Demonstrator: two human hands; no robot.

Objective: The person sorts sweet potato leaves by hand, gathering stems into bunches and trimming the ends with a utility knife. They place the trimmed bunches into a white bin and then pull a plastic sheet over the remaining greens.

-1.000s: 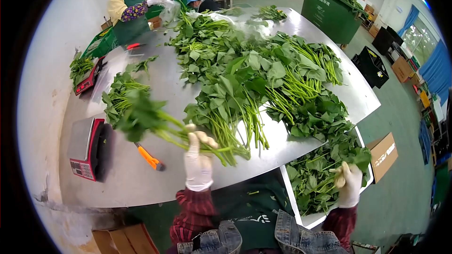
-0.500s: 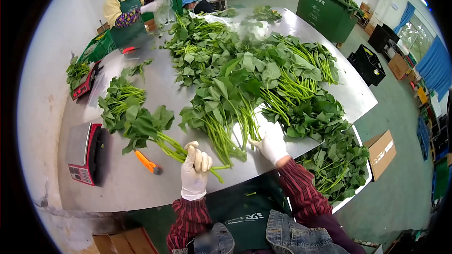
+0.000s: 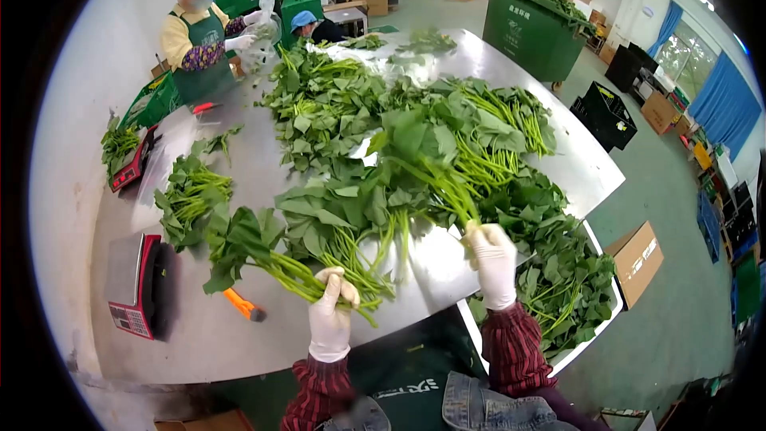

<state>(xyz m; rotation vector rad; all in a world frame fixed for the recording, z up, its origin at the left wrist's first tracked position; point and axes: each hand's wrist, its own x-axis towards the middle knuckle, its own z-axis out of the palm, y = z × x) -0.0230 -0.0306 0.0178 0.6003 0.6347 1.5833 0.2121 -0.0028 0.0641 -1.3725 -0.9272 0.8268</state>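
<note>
My left hand (image 3: 331, 321), in a white glove, is closed around the stems of a small bunch of leafy greens (image 3: 267, 254), its leaves pointing left over the metal table (image 3: 195, 347). In my right hand (image 3: 493, 262), also gloved, are the pale stem ends of another bunch of leafy greens (image 3: 443, 185). That bunch leans up and left, its leaves blurred over the big pile of greens (image 3: 327, 108). Between the hands, loose stems (image 3: 355, 259) lie on the table. Left of my left hand rests an orange-handled tool (image 3: 242, 303).
A red scale (image 3: 132, 291) stands at the table's left, with another red scale (image 3: 132, 168) behind. A white bin of greens (image 3: 614, 303) sits at right beside a cardboard box (image 3: 638, 263). Across the table, one co-worker (image 3: 199, 40) handles a plastic bag; another (image 3: 307, 25) is low behind the pile.
My right hand has closed on a bunch of stems and moved right, swinging its leaves over the pile. My left hand still holds its bunch. The view has shifted slightly.
</note>
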